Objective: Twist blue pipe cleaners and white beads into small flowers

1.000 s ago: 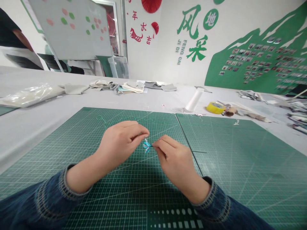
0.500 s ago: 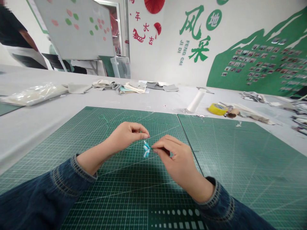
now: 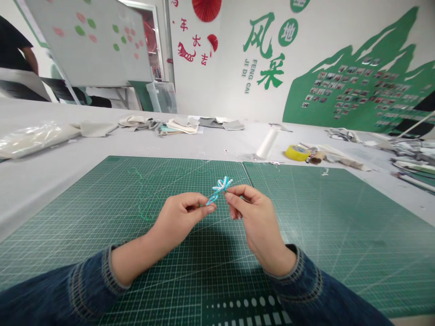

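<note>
Two hands (image 3: 183,217) (image 3: 263,222) angled inward, close together, pinching blue ornament (image 3: 223,184)

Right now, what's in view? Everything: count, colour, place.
Beaded flower piece: 1, blue and white, centre
Table: 1, pale grey, centre
Cutting mats: 2+, green, on table
Thread scraps: several, green, left mat
Thread cone: 1, white, past mats
Tape roll: 1, yellow, right of cone
Cardboard tube: 1, brown, beside tape
Fabric scraps: many, grey and cream, far table
Plastic bag: 1, clear, table left
Bin: 1, clear, behind table
Whiteboard: 1, white, back left
Fans: 2, red, back wall
Lettering: many, green and red, back wall
Photo mural: 1, green, back right
Co-worker: 1+, dark-topped, far left
Left hand: 1, blue-cuffed, pinching piece
Right hand: 1, blue-cuffed, pinching piece
</note>
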`<move>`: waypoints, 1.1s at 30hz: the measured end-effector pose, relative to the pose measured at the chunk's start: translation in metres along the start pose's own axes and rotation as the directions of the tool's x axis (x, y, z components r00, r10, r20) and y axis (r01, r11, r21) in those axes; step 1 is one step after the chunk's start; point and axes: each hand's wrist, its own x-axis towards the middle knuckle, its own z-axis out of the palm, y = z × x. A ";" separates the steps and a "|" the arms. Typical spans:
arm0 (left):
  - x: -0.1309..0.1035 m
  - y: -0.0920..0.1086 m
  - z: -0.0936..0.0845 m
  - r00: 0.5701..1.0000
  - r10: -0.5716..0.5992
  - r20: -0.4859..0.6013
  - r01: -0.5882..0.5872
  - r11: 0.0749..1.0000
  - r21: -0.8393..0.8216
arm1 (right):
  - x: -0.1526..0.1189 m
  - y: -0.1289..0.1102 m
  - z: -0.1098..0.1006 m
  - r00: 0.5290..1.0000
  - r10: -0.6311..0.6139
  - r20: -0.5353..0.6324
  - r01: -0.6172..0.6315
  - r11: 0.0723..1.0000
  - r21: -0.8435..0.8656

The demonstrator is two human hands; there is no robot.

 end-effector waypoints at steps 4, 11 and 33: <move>-0.008 0.002 0.000 0.935 0.343 -0.085 -0.295 0.890 0.347 | -0.001 -0.002 0.002 0.999 0.054 -0.002 -0.054 0.997 0.052; -0.012 0.004 -0.007 0.738 0.666 0.109 -0.554 0.506 0.661 | -0.001 -0.001 0.004 0.995 0.093 0.031 -0.095 0.992 0.078; -0.013 0.024 -0.023 0.731 0.668 0.138 -0.535 0.435 0.724 | -0.010 0.005 0.003 0.895 -0.409 0.177 0.425 0.664 -0.615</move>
